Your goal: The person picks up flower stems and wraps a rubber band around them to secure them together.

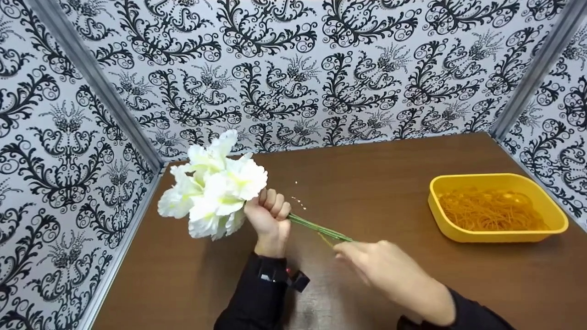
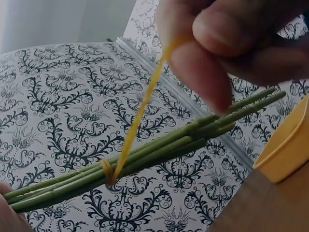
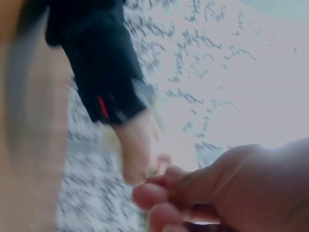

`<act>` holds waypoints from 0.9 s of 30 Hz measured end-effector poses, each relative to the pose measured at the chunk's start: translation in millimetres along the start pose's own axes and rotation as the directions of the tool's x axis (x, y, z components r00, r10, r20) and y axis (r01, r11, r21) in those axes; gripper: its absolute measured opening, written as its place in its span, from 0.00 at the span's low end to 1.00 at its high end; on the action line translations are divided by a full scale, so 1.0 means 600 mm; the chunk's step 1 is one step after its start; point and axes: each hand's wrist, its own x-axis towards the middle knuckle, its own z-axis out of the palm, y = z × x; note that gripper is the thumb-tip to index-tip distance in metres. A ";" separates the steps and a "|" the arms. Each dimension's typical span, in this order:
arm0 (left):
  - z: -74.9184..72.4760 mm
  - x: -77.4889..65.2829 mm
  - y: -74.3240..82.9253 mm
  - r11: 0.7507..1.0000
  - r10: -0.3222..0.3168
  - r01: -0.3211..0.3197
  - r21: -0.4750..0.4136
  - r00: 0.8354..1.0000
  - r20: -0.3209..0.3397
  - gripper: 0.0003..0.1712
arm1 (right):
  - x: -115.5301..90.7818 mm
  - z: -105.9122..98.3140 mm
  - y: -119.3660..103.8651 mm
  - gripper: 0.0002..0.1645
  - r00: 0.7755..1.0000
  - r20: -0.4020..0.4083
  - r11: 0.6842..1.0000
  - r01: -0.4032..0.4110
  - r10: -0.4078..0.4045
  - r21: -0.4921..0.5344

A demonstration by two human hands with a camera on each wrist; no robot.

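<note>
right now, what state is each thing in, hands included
white flowers: open, bunched
green stems: gathered, ends uneven
yellow rubber band: looped round stems, pulled taut
left hand: gripping the stems
right hand: pinching the band
yellow tub: upright, lidless
loose rubber bands: heaped in tub

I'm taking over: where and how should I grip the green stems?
Probably the bare stretch of green stems between left hand and rubber band, from the far side: they're slim and bundled there, and the band leads nearward to the right hand.

Work booth (image 1: pixel 59 183), per b/w patterned panels (image 1: pixel 284 82), grey posts (image 1: pixel 102 87) & brn tabletop (image 1: pixel 367 183).
</note>
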 end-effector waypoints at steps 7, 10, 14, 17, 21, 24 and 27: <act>0.006 0.002 0.013 0.996 0.059 -0.062 0.066 0.997 0.054 0.18 | -0.004 -0.050 0.009 0.03 0.971 0.141 0.981 -0.191 0.193 -0.025; 0.006 0.002 0.012 0.994 0.052 -0.057 0.093 0.997 0.062 0.19 | -0.003 -0.061 0.009 0.03 0.975 0.168 0.986 -0.156 0.145 0.058; 0.007 -0.005 0.000 0.972 0.051 -0.069 0.225 0.995 0.083 0.18 | -0.003 -0.066 0.015 0.02 0.995 0.100 0.979 -0.018 -0.002 0.203; 0.005 -0.013 -0.015 0.940 0.029 -0.060 0.336 0.995 0.097 0.20 | 0.001 -0.062 0.025 0.04 0.994 0.003 0.947 0.102 -0.108 0.304; 0.006 -0.027 -0.032 0.909 -0.091 0.050 0.413 0.993 0.081 0.22 | 0.014 -0.055 0.044 0.08 0.977 -0.127 0.913 0.204 -0.169 0.354; 0.013 -0.035 -0.035 0.896 -0.193 0.147 0.419 0.979 0.069 0.22 | 0.021 -0.054 0.065 0.09 0.963 -0.212 0.912 0.230 -0.164 0.339; 0.020 -0.040 -0.032 0.889 -0.299 0.244 0.388 0.950 0.087 0.20 | 0.025 -0.046 0.088 0.08 0.950 -0.280 0.919 0.230 -0.140 0.319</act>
